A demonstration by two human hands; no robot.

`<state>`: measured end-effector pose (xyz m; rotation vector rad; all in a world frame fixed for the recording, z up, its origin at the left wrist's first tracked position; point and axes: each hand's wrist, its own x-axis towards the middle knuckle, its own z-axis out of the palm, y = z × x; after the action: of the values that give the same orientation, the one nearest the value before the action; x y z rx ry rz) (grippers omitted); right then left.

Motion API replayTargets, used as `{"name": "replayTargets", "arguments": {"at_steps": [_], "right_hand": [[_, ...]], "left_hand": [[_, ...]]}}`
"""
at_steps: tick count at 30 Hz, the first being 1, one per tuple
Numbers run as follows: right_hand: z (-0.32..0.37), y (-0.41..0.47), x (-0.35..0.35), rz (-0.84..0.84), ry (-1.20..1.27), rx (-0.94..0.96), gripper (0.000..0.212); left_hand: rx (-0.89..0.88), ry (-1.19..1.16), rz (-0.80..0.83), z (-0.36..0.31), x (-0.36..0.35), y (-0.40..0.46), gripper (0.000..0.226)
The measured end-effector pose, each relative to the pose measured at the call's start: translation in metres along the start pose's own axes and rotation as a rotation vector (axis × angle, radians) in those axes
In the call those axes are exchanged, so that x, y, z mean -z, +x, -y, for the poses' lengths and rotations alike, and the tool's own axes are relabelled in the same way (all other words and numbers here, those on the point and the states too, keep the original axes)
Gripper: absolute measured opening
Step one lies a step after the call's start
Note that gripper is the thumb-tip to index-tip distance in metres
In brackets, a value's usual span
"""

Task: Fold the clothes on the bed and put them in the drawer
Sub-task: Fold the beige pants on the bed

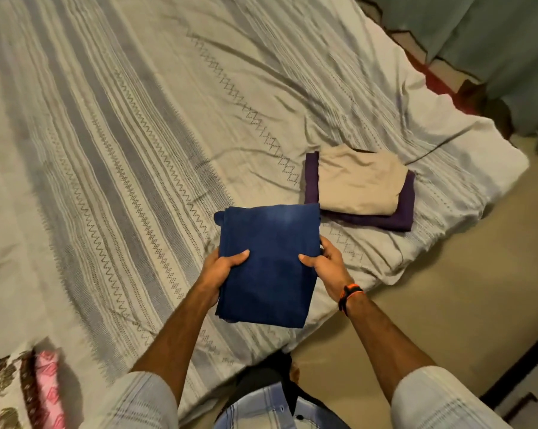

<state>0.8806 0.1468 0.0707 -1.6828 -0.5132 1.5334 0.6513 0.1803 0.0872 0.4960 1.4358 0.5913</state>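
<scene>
Folded blue garment (269, 261) held flat above near edge of bed (106, 150). Left hand (221, 272) grips its left edge, thumb on top; right hand (326, 266) grips right edge, thumb on top. Folded beige garment (359, 182) stacked on folded purple garment (401, 216), just far-right on bed. No readable labels or writing. Orange-black band (349, 294) on right wrist.

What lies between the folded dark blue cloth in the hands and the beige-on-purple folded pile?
Head view: only a narrow strip of striped bedsheet separates blue cloth from the pile.
</scene>
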Motion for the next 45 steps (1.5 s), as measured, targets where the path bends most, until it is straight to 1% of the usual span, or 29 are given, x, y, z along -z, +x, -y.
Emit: {"name": "replayTargets", "arguments": {"at_steps": [4, 5, 9, 12, 14, 16, 17, 19, 21, 23, 29, 34, 40, 45], "right_hand": [[0.041, 0.058, -0.007, -0.024, -0.011, -0.002, 0.061], [0.047, 0.060, -0.008, -0.023, -0.012, 0.012, 0.061], [0.086, 0.112, -0.020, 0.001, -0.032, 0.092, 0.057], [0.101, 0.150, -0.028, 0.001, -0.110, 0.147, 0.058], [0.102, 0.165, -0.030, 0.017, -0.229, 0.150, 0.058], [0.096, 0.173, -0.030, 0.051, -0.393, 0.095, 0.052], [0.094, 0.171, -0.029, 0.053, -0.459, 0.067, 0.051], [0.087, 0.167, -0.028, 0.038, -0.511, 0.023, 0.049], [0.082, 0.159, -0.029, 0.038, -0.494, -0.027, 0.057], [0.079, 0.149, -0.031, 0.040, -0.491, -0.053, 0.060], [0.073, 0.106, -0.038, 0.009, -0.490, 0.001, 0.053], [0.057, 0.054, -0.044, -0.007, -0.485, 0.064, 0.046], [0.006, -0.034, -0.063, 0.002, -0.466, 0.161, 0.037], [-0.052, -0.109, -0.094, 0.084, -0.445, 0.224, 0.034]], "left_hand": [[0.002, -0.003, -0.008, -0.046, -0.015, 0.048, 0.039], [-0.007, -0.006, -0.014, -0.052, -0.015, 0.050, 0.039], [-0.033, -0.051, -0.038, -0.091, -0.020, 0.100, 0.045], [-0.064, -0.030, -0.071, -0.109, -0.018, 0.135, 0.048], [-0.090, 0.160, -0.139, -0.112, -0.017, 0.149, 0.054], [-0.044, 0.415, -0.221, -0.112, -0.016, 0.158, 0.067], [-0.007, 0.475, -0.240, -0.110, -0.016, 0.158, 0.072], [0.011, 0.490, -0.200, -0.105, -0.015, 0.158, 0.071], [-0.006, 0.485, -0.139, -0.099, -0.017, 0.155, 0.066], [-0.011, 0.484, -0.106, -0.093, -0.019, 0.147, 0.064], [-0.025, 0.454, -0.086, -0.075, -0.014, 0.113, 0.059], [-0.066, 0.437, -0.102, -0.054, 0.007, 0.066, 0.057], [-0.134, 0.393, -0.120, -0.003, 0.055, -0.014, 0.051], [-0.162, 0.340, -0.152, 0.056, 0.110, -0.092, 0.047]]}}
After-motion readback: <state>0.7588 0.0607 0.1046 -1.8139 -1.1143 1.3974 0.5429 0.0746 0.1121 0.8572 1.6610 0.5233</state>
